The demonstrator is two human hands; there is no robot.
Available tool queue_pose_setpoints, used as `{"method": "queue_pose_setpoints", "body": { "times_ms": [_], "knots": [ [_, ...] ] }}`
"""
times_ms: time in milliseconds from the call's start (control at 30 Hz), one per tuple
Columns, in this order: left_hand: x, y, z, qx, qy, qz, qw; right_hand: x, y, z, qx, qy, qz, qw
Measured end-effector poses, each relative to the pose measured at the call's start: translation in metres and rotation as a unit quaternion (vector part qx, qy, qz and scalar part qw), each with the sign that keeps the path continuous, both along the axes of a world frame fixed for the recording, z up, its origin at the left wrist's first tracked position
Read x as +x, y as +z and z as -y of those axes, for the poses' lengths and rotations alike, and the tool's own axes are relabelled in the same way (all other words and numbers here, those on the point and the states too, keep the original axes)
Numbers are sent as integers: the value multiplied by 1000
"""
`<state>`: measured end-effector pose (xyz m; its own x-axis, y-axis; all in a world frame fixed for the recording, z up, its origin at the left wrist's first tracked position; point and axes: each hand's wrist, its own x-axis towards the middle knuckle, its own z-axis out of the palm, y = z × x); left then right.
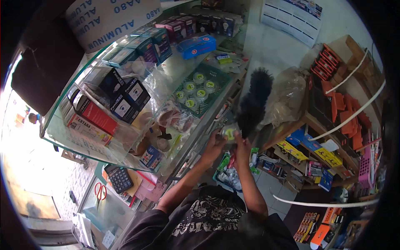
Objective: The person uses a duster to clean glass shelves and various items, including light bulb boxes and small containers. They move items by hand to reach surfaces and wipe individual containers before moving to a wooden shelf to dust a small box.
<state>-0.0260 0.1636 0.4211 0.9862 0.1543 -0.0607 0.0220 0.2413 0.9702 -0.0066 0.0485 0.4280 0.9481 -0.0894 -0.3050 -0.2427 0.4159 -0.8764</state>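
Note:
In front of my chest, my left hand [213, 145] is closed around the side of a small round clear container [228, 133] with a yellow-green label on its lid. My right hand [242, 148] grips the handle of a dark fluffy duster [255, 98], its head pointing up and away from me. The right thumb lies close against the container's edge. Several similar containers with the same label [190, 86] stand in a green tray [214, 86] on the glass counter, ahead and to the left.
A glass display counter [166, 168] with bulb boxes [129, 98] runs along the left. Below it are a calculator [118, 177] and red-handled scissors [100, 192]. Shelves with orange bins [343, 110] stand at right. A white cable [325, 204] crosses the right side. A basket of small packets [229, 177] sits below my hands.

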Motion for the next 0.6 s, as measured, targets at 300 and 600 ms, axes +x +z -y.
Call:
{"method": "queue_pose_setpoints", "body": {
  "times_ms": [300,600],
  "knots": [
    [107,21,-51,-75,-14,-1,997,102,28,-58,32,-7,65,997],
    [260,3,-123,-231,114,-60,964,127,22,-61,48,-83,125,987]
  ]
}}
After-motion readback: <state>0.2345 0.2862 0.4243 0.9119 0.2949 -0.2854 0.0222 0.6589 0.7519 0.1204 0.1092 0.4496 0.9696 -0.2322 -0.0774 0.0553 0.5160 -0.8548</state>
